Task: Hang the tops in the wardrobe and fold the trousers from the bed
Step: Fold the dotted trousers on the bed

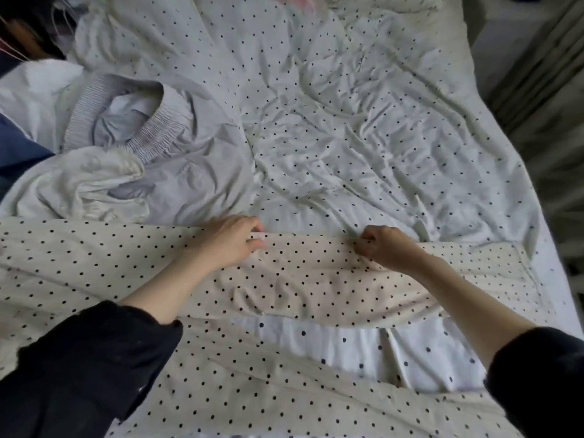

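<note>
Cream polka-dot trousers (284,279) lie spread across the near part of the bed, one leg running left to right and another lower down. My left hand (234,238) grips the far edge of the upper leg near the middle. My right hand (385,245) pinches the same edge further right, fingers curled into the cloth. A pale grey garment with an elastic waistband (142,134) lies crumpled at the left, with a cream piece (91,181) bunched in front of it.
The bed carries a wrinkled white dotted sheet (363,121). Its right edge (550,263) drops off toward a curtain (537,74). Dark blue cloth (15,143) and white fabric (34,90) sit at the left edge. Something pink (297,0) shows at the top.
</note>
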Motion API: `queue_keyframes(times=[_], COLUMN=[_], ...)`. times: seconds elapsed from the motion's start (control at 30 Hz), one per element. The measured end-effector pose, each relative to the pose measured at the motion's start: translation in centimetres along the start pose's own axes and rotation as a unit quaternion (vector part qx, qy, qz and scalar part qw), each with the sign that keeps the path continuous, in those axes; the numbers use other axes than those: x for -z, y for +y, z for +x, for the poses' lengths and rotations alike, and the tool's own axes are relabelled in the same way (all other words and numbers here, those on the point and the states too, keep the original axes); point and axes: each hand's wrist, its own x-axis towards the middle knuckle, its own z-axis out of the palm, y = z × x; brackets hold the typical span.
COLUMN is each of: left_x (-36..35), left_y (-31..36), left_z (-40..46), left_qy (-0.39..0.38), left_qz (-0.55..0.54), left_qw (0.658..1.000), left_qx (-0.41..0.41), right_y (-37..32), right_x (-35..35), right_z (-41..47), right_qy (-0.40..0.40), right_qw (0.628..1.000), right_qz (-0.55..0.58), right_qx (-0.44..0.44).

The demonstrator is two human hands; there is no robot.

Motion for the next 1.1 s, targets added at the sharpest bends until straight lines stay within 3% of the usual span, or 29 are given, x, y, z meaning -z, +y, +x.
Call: queue_keyframes(times=[0.1,0.17,0.23,0.37,0.53,0.63,0.73,0.8,0.87,0.93,1.0,1.1], left_x=[0.6,1.6,2.5,3.3,1.9,1.3,1.1,1.4,1.9,2.0,1.4,-0.5], left_y=[0.2,0.1,0.0,-0.6,-1.3,-0.5,0.7,1.2,1.5,1.8,2.3,2.9], left_z=[1.7,3.1,4.3,5.9,6.5,7.3,7.9,8.1,8.1,8.0,7.9,7.6], left_qy=[0.053,0.117,0.141,0.074,-0.046,-0.060,-0.035,-0.002,0.110,0.239,0.244,0.126], left_qz=[-0.100,-0.113,-0.104,-0.106,0.031,-0.052,-0.092,-0.090,-0.107,-0.095,-0.021,0.049], left_qw=[0.993,0.986,0.985,0.990,0.997,0.996,0.994,0.995,0.988,0.966,0.969,0.991], left_qx=[0.024,0.018,0.007,0.053,0.049,0.047,0.047,0.051,0.026,-0.021,-0.019,0.025], right_y=[0.0,-0.1,-0.1,1.0,4.2,5.0,5.0,4.8,4.7,4.6,4.8,6.4], right_x=[1.4,2.8,4.0,4.4,3.2,3.9,4.7,5.0,5.3,5.4,5.0,3.4], right_z=[1.0,1.7,2.6,3.9,3.9,3.8,4.2,4.5,4.6,4.7,4.8,4.5], right_qy=[0.067,0.130,0.138,0.061,-0.017,-0.070,-0.131,-0.084,0.079,0.241,0.247,0.147], right_qw=[0.995,0.986,0.984,0.996,0.998,0.997,0.991,0.996,0.996,0.968,0.968,0.987], right_qz=[0.067,0.103,0.111,0.056,-0.025,0.027,-0.011,-0.016,0.020,0.044,0.029,-0.050], right_qx=[0.007,0.004,0.008,-0.010,-0.052,-0.035,-0.018,-0.020,-0.037,-0.048,-0.038,-0.030])
